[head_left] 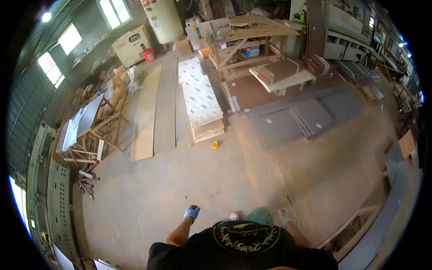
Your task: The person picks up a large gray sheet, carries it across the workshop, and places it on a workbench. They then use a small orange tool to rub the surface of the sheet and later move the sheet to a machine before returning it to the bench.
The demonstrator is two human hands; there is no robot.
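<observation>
My left hand, in a blue glove, hangs over the bare floor with its fingers curled in, and nothing shows in it. My right hand is low at my other side, pale and blurred, so its fingers cannot be made out. Neither hand touches any of the things around me. Ahead on the floor lies a small orange-yellow round object, near the end of a stack of boards with white printed wrapping.
Long panels lie left of the wrapped stack. Grey panels lie on the right, with brown boards behind. A wooden workbench stands at the back. Trestles and a control cabinet are on the left; a wooden frame is near right.
</observation>
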